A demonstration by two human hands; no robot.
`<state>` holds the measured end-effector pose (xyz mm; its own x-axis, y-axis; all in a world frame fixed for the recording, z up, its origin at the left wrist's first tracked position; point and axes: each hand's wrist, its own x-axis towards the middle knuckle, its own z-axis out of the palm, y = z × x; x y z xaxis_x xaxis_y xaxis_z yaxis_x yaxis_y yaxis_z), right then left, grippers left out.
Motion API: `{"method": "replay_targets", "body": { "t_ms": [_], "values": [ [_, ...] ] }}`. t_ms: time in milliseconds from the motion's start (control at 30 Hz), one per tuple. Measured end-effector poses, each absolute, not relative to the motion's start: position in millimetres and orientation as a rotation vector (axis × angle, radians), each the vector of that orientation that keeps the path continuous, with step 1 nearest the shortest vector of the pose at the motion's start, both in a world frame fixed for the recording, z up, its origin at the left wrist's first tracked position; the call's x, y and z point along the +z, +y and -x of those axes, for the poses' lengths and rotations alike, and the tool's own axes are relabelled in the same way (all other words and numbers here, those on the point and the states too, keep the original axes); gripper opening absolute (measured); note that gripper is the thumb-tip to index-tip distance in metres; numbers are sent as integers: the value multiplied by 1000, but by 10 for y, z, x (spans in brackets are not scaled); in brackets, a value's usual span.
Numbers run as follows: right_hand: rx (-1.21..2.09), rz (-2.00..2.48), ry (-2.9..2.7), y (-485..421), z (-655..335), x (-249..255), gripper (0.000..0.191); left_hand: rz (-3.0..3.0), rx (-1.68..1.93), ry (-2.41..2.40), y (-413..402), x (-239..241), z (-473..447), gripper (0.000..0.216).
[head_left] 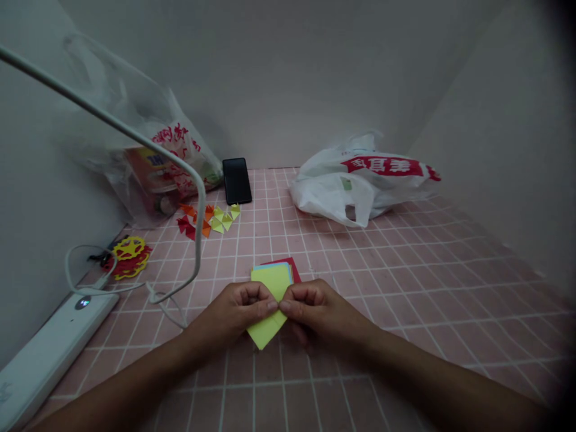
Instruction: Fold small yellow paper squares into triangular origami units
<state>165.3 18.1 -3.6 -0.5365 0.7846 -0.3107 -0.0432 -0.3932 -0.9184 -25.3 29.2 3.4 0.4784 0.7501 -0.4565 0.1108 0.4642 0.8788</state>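
My left hand and my right hand meet at the middle, thumbs nearly touching. Between thumbs and fingers they pinch a sheet of yellow paper, one corner pointing down toward me. Just behind the hands lies a stack of coloured paper, yellow on top, with blue and red edges showing beneath. The fingers partly cover the line between the held sheet and the stack. Further back sit several small folded paper pieces in red, orange and yellow.
A black phone lies near the back wall, between a clear plastic bag with packages and a white plastic bag. At left are a white power bank, yellow and red cutouts, and a white cable arching across.
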Motion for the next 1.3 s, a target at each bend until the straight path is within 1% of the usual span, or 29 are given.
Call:
{"method": "replay_targets", "body": {
  "t_ms": [533,933,1000,1133,1300],
  "values": [
    [1944,1052,-1215,234,-1680,-43,34,-976,560,1051,298,86,231,34],
    [1933,1052,-1226,216,-1665,-53,31,-1368,593,1137,304,128,262,26],
    [1889,1073,-1270,208,-1668,-36,32,-1357,575,1129,304,132,264,26],
    [1807,1142,-1330,215,-1689,4,38,-1226,550,1073,321,104,286,27],
    [1800,1123,-1190,276,-1715,-27,39,-984,567,1021,351,47,303,32]
  ]
}}
